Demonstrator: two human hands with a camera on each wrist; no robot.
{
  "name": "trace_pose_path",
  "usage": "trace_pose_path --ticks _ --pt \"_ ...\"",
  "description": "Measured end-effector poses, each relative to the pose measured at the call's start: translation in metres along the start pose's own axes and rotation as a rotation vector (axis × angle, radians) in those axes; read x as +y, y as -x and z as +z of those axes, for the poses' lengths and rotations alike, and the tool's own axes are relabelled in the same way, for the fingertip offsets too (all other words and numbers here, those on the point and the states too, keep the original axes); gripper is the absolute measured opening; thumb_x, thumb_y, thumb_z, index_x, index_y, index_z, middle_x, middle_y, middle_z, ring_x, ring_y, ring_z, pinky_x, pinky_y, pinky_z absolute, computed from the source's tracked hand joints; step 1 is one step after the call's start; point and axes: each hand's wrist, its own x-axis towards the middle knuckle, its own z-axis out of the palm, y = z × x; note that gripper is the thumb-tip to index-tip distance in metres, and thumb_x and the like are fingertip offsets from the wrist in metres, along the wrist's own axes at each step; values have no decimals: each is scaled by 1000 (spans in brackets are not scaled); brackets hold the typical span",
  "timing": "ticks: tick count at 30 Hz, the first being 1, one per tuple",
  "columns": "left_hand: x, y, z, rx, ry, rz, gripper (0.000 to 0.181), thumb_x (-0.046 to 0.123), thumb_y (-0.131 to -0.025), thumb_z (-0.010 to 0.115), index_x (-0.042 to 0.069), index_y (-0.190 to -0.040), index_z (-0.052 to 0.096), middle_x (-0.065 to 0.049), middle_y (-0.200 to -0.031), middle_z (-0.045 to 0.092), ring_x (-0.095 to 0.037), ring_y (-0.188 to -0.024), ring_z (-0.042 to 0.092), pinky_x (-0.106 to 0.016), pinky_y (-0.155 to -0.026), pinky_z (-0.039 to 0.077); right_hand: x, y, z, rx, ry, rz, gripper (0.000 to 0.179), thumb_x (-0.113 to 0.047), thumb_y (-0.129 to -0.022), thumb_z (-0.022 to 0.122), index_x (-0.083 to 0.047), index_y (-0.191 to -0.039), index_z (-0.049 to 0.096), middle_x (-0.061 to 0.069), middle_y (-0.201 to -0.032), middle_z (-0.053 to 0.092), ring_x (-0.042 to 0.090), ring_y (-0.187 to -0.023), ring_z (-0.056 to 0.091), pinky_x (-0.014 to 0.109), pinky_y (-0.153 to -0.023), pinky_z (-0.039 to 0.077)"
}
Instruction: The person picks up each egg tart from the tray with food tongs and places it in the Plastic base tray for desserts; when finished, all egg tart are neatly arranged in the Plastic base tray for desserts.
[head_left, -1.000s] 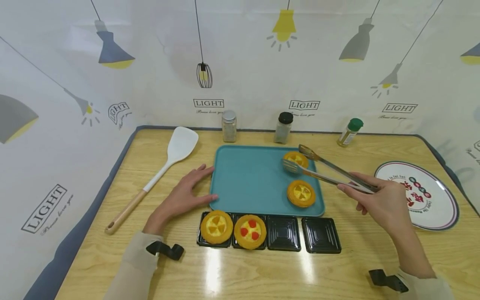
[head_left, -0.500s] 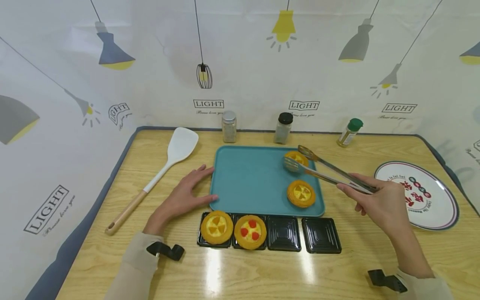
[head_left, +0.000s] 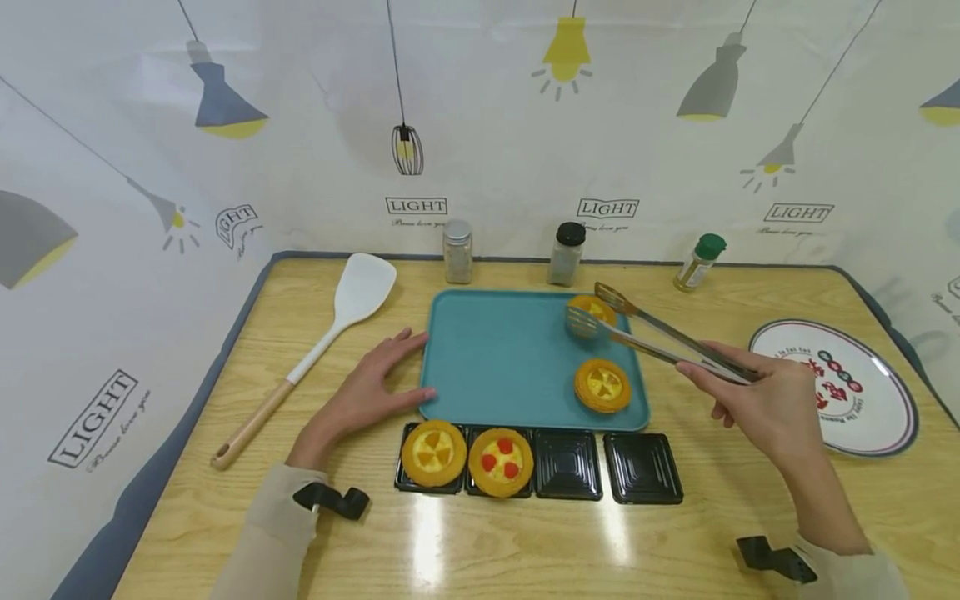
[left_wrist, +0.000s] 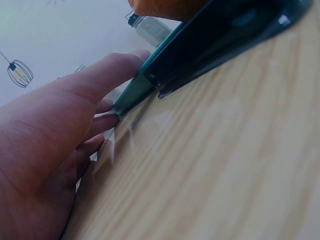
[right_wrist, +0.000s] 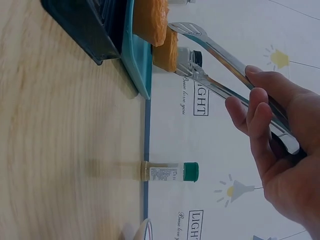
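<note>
My right hand (head_left: pixel 772 408) grips a pair of metal tongs (head_left: pixel 675 333), whose spread tips stand on either side of the far egg tart (head_left: pixel 590 305). In the right wrist view, the tips are close to that tart's top. A second egg tart (head_left: pixel 602 386) sits nearer on the same teal tray (head_left: pixel 502 358). My left hand (head_left: pixel 371 387) lies at the tray's left edge, thumb and fingers spread and fingertips touching the rim. Two more tarts fill small black containers in front: one with orange pieces (head_left: pixel 433 454), one with red dots (head_left: pixel 501 463).
Two black containers without tarts (head_left: pixel 567 465) complete the front row. A white spatula (head_left: pixel 365 287) lies at left. A patterned oval plate (head_left: pixel 885 417) stands at right. Along the back wall are a silver-capped jar (head_left: pixel 458 254), a black-capped jar (head_left: pixel 566 257) and a green-capped bottle (head_left: pixel 699 265).
The tong tips have shifted very slightly over the far tart. My left hand, the tray and the tarts keep their places.
</note>
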Motion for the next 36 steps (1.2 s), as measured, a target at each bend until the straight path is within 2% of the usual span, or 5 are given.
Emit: trace_pose_path --ticks 5,15,22,28,36 --pt "-1 1 2 -9 7 -17 85 58 -83 70 29 -154 33 -6 -161 20 -31 -146 16 -58 -115 16 -18 4 -8 -4 -3 8 36 -9 -79 83 2 -111 73 3 -54 63 17 -37 56 21 -33 41" --pt "-2 -3 7 -22 1 -16 85 59 -84 69 30 -154 32 -6 -161 19 -29 -146 16 -56 -115 16 -25 31 -38 -25 3 -8 41 -5 -76 85 -4 -115 73 4 -58 66 15 -40 56 22 -38 45" --pt "-1 -2 2 -18 -10 -26 86 61 -82 70 32 -154 32 -5 -161 18 -30 -146 15 -58 -115 16 -33 68 -58 -158 33 -51 43 5 -73 83 -5 -114 73 -5 -81 74 9 -40 52 22 -38 42" --pt "-1 -1 0 -10 -7 -36 86 62 -82 69 33 -154 32 -3 -161 18 -29 -146 15 -57 -115 16 -30 90 -61 -299 38 -100 47 5 -72 83 -9 -116 73 -9 -69 68 3 -42 50 19 -38 40" --pt "-3 -2 2 -1 -4 -27 85 60 -83 69 31 -154 33 -3 -161 20 -26 -147 15 -54 -116 15 -22 102 -55 -367 114 -63 46 -6 -76 84 -17 -119 72 -10 -84 68 6 -46 51 18 -39 41"
